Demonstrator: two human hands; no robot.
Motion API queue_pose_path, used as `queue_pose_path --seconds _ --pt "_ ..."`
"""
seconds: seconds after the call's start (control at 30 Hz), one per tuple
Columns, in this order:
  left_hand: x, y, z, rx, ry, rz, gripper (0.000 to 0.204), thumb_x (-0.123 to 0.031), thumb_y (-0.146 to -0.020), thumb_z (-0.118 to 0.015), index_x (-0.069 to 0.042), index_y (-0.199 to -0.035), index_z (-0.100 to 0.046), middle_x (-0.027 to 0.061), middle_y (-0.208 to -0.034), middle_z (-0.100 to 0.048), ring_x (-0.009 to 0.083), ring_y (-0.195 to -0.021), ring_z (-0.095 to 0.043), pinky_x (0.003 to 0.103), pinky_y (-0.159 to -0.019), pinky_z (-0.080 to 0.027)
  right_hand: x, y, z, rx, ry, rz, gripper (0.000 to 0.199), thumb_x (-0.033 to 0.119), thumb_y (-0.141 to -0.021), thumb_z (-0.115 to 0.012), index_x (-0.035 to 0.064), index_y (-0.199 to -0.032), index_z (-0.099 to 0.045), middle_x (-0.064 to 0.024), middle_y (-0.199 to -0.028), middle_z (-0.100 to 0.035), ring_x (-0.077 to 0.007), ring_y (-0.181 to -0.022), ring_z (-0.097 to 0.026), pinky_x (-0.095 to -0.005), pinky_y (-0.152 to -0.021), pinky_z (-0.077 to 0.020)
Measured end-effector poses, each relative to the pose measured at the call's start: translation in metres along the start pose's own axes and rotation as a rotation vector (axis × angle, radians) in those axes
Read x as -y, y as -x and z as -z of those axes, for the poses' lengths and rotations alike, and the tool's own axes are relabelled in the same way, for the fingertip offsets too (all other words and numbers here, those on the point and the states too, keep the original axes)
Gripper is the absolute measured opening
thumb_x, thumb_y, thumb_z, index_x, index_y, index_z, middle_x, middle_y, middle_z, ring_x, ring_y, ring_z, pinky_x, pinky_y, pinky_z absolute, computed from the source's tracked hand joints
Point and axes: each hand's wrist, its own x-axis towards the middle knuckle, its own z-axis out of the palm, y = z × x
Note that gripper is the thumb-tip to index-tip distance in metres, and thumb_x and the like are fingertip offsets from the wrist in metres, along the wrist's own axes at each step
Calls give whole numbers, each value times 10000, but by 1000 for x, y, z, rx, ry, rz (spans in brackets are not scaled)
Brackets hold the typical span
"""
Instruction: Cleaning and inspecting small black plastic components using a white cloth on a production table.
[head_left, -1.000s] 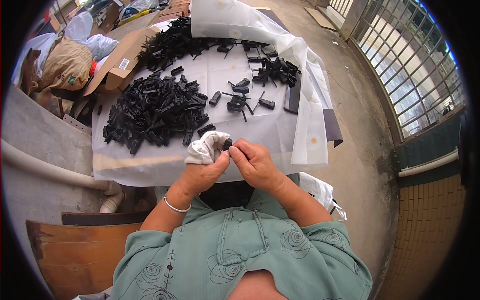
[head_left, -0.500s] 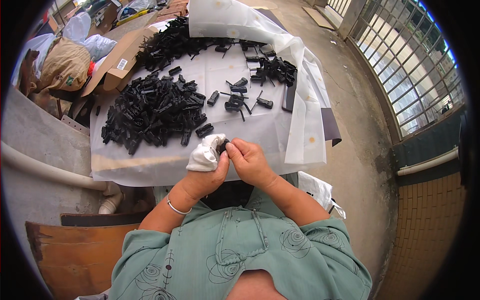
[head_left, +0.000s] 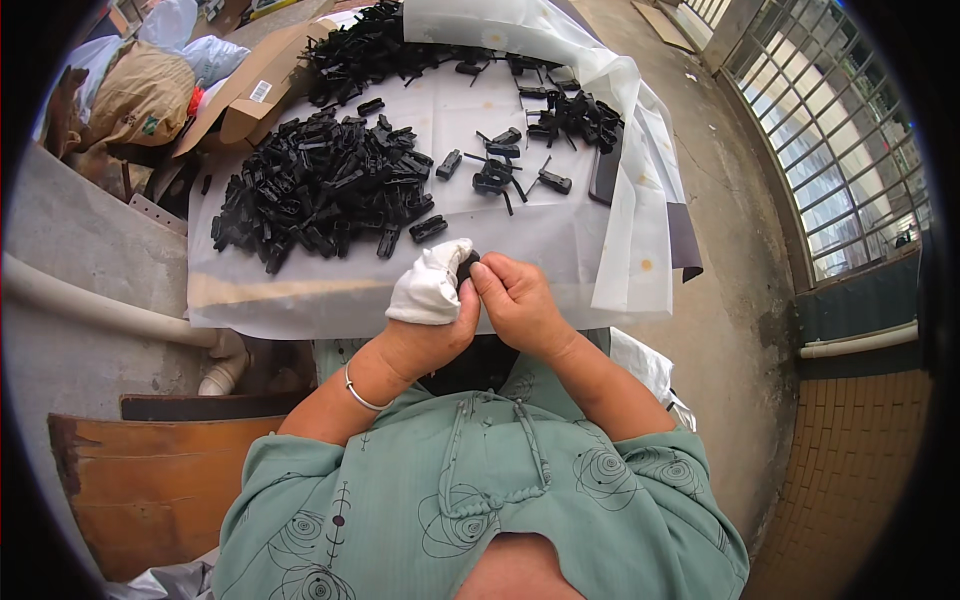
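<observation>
Near the front edge of the table, my left hand [head_left: 445, 335], partly covered by a white cloth [head_left: 428, 286], is closed around a small black plastic piece [head_left: 466, 264]. My right hand [head_left: 522, 300] pinches the same piece from the right, thumb and forefinger pressed against it. Most of the piece is hidden by fingers and cloth. Just beyond my left hand lies a single black plastic part [head_left: 428, 229], beside a large heap of similar black parts [head_left: 320, 185]. Farther right are a few loose black parts with thin stems [head_left: 497, 175].
A second black heap [head_left: 365, 50] sits at the back, with a smaller cluster [head_left: 577, 122] at the right. Translucent sheeting [head_left: 270, 300] covers the table and folds over its right side. A cardboard box [head_left: 250, 100] and bags stand left; a barred gate [head_left: 820, 130] is right.
The view has shifted, so the table sits higher and slightly farther right in it. Both hands stay together on the black piece, with little visible change in grip.
</observation>
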Motion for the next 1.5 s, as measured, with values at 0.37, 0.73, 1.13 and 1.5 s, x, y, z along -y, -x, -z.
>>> queue_pose_path --seconds 0.37,0.73,1.13,1.5 --pt "0 -2 -6 -47 -130 -65 310 -38 -752 -525 56 -1048 -528 203 -939 -588 356 -832 -577 382 -741 -471 -9 -1 -3 -19 -5 17 243 137 -903 -490 11 -696 -479 -40 -561 -414 -98 -535 -355 -278 -481 -346" --pt "22 -12 -3 -40 491 297 230 -56 -843 -574 -17 -1052 -488 36 -922 -509 109 -825 -472 235 -760 -411 -21 -2 35 -199 382 77 199 181 -844 -578 6 -929 -535 -109 -646 -528 -202 -545 -497 -332 -550 -422" --pt "21 -7 7 17 722 618 270 -55 -849 -580 -95 -1088 -459 -27 -828 -486 25 -562 -399 167 -463 -328 -60 6 208 -725 1100 -333 406 233 -821 -559 1 -1141 -466 -242 -852 -619 -415 -812 -595 -455 -714 -477" --pt "23 -7 -6 163 658 676 269 -62 -849 -551 -71 -1105 -466 21 -818 -559 37 -515 -404 173 -444 -333 -98 39 259 -702 -88 -239 272 259 -823 -602 -10 -787 -618 14 -648 -545 -79 -606 -466 -260 -544 -400"
